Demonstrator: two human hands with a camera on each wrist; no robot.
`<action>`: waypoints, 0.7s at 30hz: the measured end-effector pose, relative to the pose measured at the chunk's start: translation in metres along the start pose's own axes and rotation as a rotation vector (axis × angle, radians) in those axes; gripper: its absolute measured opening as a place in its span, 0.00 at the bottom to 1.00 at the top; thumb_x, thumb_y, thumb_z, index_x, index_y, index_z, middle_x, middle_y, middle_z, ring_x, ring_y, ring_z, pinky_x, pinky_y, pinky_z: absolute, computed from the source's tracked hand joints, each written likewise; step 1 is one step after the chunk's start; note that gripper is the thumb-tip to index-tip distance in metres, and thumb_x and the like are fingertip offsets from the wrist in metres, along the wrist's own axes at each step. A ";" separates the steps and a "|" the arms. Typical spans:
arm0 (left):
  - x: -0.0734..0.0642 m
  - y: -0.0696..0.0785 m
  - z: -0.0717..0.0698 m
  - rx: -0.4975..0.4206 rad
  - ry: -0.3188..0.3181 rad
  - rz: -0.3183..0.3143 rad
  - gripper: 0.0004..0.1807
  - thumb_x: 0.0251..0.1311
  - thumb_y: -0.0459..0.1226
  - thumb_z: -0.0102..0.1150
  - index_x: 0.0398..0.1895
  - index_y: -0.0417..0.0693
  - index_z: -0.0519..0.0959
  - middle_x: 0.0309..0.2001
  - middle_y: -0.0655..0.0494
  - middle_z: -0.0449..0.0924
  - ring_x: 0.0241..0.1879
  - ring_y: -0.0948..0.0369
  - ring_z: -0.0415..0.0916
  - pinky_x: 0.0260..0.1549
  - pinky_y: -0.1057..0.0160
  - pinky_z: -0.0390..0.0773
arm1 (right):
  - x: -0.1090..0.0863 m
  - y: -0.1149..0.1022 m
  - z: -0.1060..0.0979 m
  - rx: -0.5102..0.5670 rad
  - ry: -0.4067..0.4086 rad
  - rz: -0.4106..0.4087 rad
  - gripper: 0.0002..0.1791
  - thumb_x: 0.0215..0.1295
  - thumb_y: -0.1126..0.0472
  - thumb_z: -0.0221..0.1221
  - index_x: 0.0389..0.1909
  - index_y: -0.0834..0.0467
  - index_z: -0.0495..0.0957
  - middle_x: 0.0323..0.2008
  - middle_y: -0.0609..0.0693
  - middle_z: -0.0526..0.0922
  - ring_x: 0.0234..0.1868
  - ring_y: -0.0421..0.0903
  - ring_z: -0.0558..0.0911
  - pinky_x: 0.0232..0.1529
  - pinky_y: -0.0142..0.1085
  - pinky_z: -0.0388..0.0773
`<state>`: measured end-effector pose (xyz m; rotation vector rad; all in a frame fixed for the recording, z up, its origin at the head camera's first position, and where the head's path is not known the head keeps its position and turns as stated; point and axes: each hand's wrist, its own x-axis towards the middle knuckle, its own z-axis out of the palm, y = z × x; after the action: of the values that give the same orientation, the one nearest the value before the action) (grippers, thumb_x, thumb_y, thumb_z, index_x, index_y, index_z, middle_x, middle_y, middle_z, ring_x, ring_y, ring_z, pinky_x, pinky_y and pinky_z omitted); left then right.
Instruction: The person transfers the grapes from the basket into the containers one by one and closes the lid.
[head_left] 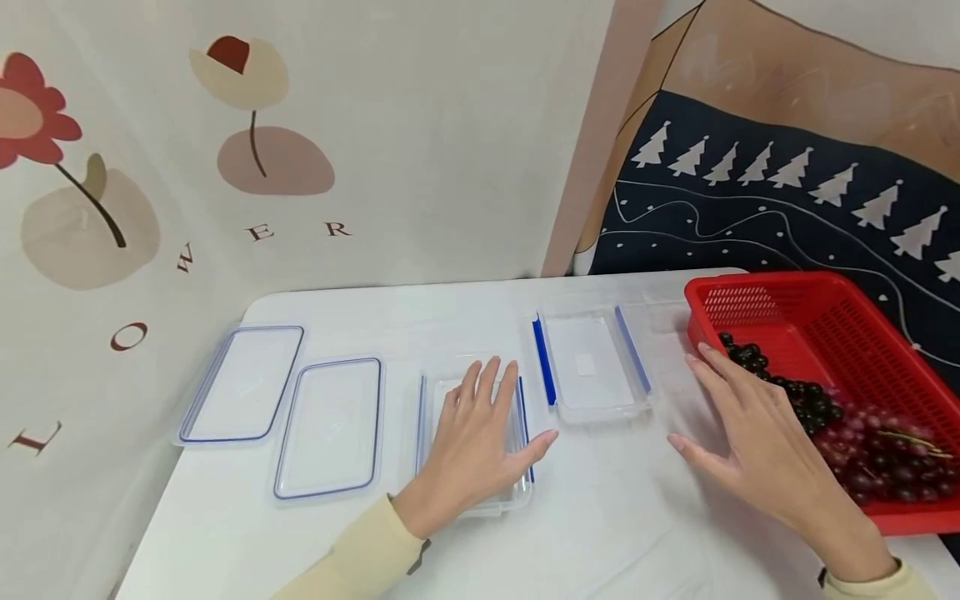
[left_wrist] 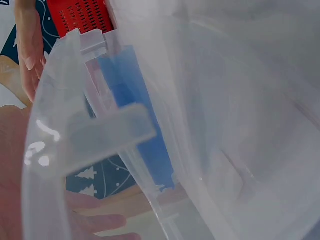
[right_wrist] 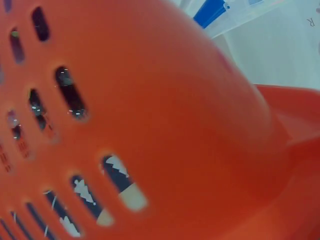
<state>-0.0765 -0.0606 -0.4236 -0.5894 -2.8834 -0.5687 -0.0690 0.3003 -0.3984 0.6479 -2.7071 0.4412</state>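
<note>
The left hand (head_left: 476, 442), fingers wide, is over 1 clear box (head_left: 519, 498); the right hand (head_left: 765, 446), also wide, is beside a red basket (head_left: 817, 329) of grapes (head_left: 892, 454). 2 lids (head_left: 330, 429) lie left; farther back sits another box (head_left: 594, 367).

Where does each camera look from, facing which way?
Head: worn on head, facing forward and down at clear blue-clipped containers and red basket; left grip, right grip, sleeves show.
Left wrist: worn there, facing close clear plastic; left fingers and right grip show.
Right wrist: worn there, facing red basket's slotted wall; no body part shows.
Head and right wrist both show the red basket.
</note>
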 end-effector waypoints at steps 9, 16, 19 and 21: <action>0.007 0.008 0.012 -0.011 -0.049 -0.014 0.55 0.71 0.71 0.54 0.86 0.41 0.60 0.82 0.36 0.61 0.81 0.36 0.56 0.67 0.33 0.69 | -0.007 0.010 -0.003 0.002 -0.009 0.064 0.58 0.56 0.45 0.78 0.85 0.55 0.63 0.82 0.60 0.63 0.71 0.69 0.70 0.56 0.68 0.66; 0.009 0.012 0.018 -0.020 -0.019 -0.007 0.53 0.72 0.69 0.56 0.84 0.39 0.63 0.79 0.34 0.65 0.79 0.35 0.59 0.66 0.33 0.70 | -0.013 0.017 -0.005 -0.018 -0.021 0.098 0.57 0.58 0.45 0.77 0.86 0.55 0.61 0.81 0.63 0.63 0.71 0.69 0.68 0.57 0.71 0.66; 0.011 0.016 0.019 -0.007 -0.026 -0.011 0.53 0.72 0.70 0.55 0.84 0.40 0.63 0.79 0.35 0.64 0.78 0.35 0.60 0.67 0.31 0.68 | -0.016 0.020 -0.006 -0.024 -0.026 0.118 0.57 0.59 0.44 0.76 0.86 0.55 0.61 0.80 0.64 0.64 0.71 0.69 0.68 0.58 0.71 0.65; 0.012 0.018 0.020 0.004 -0.026 -0.013 0.54 0.71 0.70 0.56 0.84 0.40 0.63 0.80 0.35 0.63 0.78 0.35 0.60 0.68 0.30 0.66 | -0.018 0.022 -0.007 -0.024 -0.025 0.126 0.56 0.60 0.44 0.76 0.86 0.56 0.61 0.80 0.65 0.64 0.71 0.70 0.67 0.58 0.71 0.65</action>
<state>-0.0819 -0.0333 -0.4338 -0.5826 -2.9137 -0.5616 -0.0628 0.3280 -0.4030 0.4811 -2.7830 0.4333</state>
